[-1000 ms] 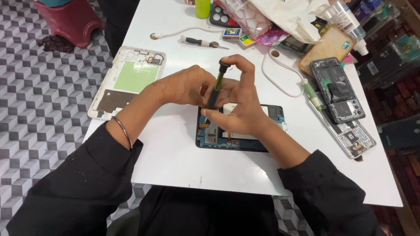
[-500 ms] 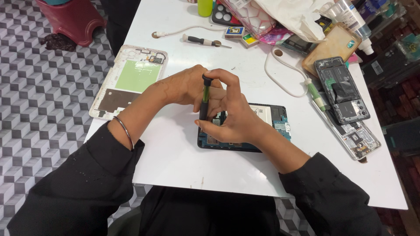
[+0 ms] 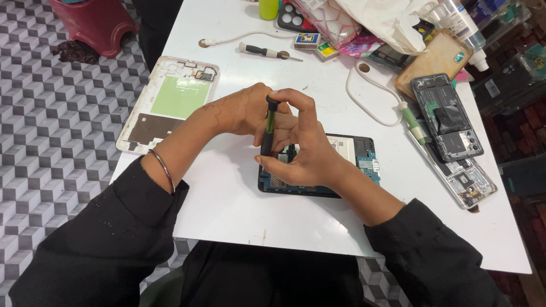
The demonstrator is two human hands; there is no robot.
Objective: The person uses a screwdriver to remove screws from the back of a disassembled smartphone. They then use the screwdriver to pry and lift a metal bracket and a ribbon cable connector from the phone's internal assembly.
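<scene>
An opened tablet (image 3: 352, 162) with its circuit boards and battery exposed lies face down at the middle of the white table (image 3: 227, 199). A small green-and-black screwdriver (image 3: 268, 128) stands upright over its left end. My right hand (image 3: 301, 148) grips the screwdriver's shaft, with the forefinger curled over the top cap. My left hand (image 3: 242, 111) sits just behind it, fingers touching the shaft and the tablet's edge. The screwdriver's tip is hidden by my fingers.
A detached tablet back frame (image 3: 170, 102) lies at the left edge. A second screwdriver (image 3: 267, 53), a white cable (image 3: 369, 102), an opened phone (image 3: 449, 122), another frame (image 3: 460, 170) and a cluttered pile of bags and bottles (image 3: 392, 23) fill the far and right side.
The screwdriver has gone from tilted to upright, and both hands have shifted a little to the left over the tablet's left end.
</scene>
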